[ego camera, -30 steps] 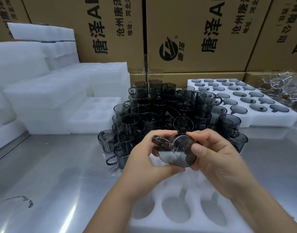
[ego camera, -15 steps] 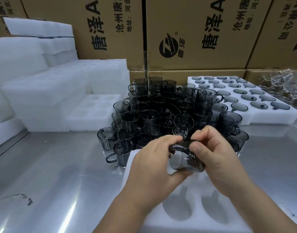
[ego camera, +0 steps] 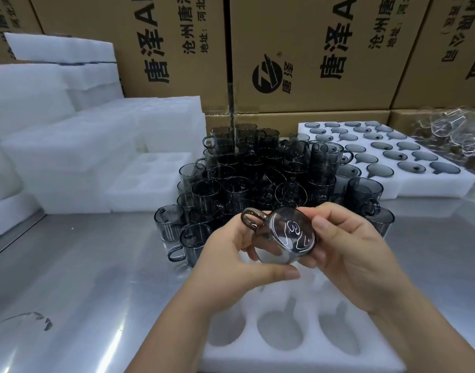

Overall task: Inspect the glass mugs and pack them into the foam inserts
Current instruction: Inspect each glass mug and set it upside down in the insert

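While tilted base-up for inspection, smoky grey glass mug gripped between left hand and right hand above empty white foam insert.

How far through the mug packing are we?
Done: the far foam tray looks filled with mugs. In hand: left hand and right hand hold one mug for inspection. Left: the near foam insert shows only empty pockets, and a mug pile waits.
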